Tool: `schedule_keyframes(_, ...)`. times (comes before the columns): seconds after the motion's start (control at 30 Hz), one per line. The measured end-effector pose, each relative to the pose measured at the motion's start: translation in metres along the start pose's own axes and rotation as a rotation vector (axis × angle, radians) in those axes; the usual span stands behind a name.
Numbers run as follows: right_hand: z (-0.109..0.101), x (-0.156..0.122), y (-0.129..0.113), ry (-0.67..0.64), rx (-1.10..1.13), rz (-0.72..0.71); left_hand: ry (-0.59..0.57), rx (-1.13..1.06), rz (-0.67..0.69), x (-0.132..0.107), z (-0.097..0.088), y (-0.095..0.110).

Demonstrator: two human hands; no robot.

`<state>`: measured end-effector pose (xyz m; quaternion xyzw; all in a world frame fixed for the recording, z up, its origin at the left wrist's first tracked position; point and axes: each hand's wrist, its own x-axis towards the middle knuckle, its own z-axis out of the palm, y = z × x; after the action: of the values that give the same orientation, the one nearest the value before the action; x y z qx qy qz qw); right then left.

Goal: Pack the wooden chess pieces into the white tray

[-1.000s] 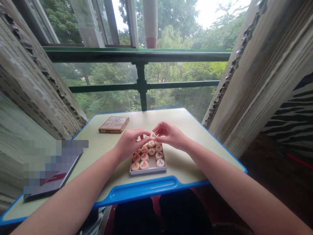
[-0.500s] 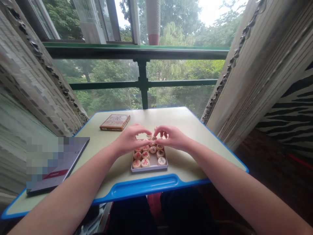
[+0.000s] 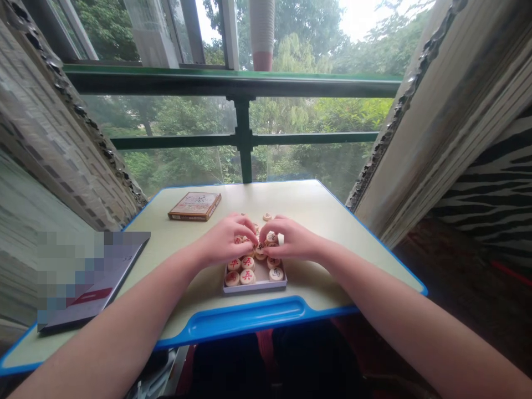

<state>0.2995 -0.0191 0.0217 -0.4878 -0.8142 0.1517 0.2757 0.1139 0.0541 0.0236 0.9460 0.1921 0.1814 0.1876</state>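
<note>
A shallow pale box tray holds round wooden Chinese chess pieces, red-lettered ones such as this red piece on the left and black-lettered ones such as this black piece on the right. My left hand reaches over the tray's left side, thumb and fingers closed on a chess piece that they mostly cover. From the right, my right hand bends its fingers onto a black-lettered chess piece in the middle. The fingertips of both hands almost meet. Some pieces are hidden beneath them.
Beyond the hands, a loose chess piece lies on the table. A flat brown box sits at the back left, and a dark laptop-like slab, partly blurred, at the left edge. A blue tray groove edges the front.
Both hands have come closer together and slightly lower over the tray. My right fingers have moved down onto a middle piece, and pieces behind the hands show more.
</note>
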Motion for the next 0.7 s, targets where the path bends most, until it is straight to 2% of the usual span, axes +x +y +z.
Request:
schedule_keyframes(0.47,0.0048,0.0037,0.0095,-0.103,0.073,-0.077,0.037,-0.019,-0.023,0.0006,0.0004,-0.0032)
schedule_keyframes(0.7,0.0036,0.0045,0.009,-0.103,0.081,-0.073,0.035,-0.027,-0.003,0.0003,-0.0023,-0.0055)
